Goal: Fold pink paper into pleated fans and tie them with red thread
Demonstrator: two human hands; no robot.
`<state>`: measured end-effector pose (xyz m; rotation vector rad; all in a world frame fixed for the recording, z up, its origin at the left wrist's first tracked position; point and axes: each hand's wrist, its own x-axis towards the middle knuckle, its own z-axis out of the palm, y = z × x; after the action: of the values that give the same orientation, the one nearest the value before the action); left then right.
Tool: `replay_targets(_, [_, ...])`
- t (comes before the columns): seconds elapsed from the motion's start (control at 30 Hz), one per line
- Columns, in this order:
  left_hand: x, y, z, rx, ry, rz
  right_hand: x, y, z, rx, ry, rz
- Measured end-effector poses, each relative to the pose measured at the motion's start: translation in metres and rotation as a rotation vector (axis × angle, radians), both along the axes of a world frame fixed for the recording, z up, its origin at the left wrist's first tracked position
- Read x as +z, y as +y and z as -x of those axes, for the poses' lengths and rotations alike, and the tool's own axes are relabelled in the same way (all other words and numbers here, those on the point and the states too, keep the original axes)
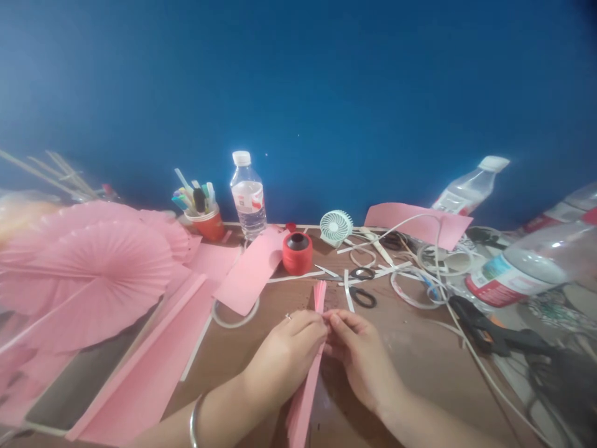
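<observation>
A narrow stack of pleated pink paper point(305, 398) stands lengthwise between my hands, with its far end fanning slightly. My left hand point(295, 345) is closed around the middle of it from the left. On the other side, my right hand point(361, 348) pinches at the same spot, thumb and fingertips together against the paper's edge; the fingertips are partly hidden. Just beyond the paper lie black-handled scissors point(362, 298) and white paper strips point(348, 290). A red tape roll point(297, 254) stands behind them.
Pink paper fans point(93, 274) and pink sheets point(140, 373) cover the left side. At the back are a cup of pens point(208, 223), a water bottle point(249, 199) and a small fan point(336, 228). A large bottle point(527, 267), cables and a black glue gun point(489, 330) crowd the right.
</observation>
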<state>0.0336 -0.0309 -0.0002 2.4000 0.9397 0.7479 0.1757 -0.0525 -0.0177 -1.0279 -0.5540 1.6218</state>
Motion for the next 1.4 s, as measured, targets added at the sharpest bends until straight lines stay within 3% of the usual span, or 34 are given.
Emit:
replay_targets(0.2, [-0.008, 0.002, 0.001, -0.009, 0.139, 0.0, -0.003, 0.008, -0.006, 0.089, -0.241, -0.048])
replay_targets(0.4, [-0.007, 0.016, 0.004, -0.058, 0.281, 0.005, 0.003, 0.017, -0.017, 0.228, -0.808, -0.237])
replay_targets(0.5, [-0.007, 0.017, 0.002, -0.075, 0.317, 0.025, 0.003, 0.016, -0.02, 0.236, -0.982, -0.305])
replay_targets(0.77, [-0.009, 0.011, 0.003, -0.014, 0.252, 0.023, 0.001, 0.012, -0.018, 0.31, -1.123, -0.392])
replay_targets(1.03, [-0.007, 0.009, 0.003, 0.128, -0.051, 0.334, 0.006, 0.013, -0.018, 0.35, -1.151, -0.407])
replay_targets(1.4, [-0.006, 0.008, 0.004, 0.143, -0.108, 0.613, 0.006, 0.011, -0.018, 0.334, -1.189, -0.423])
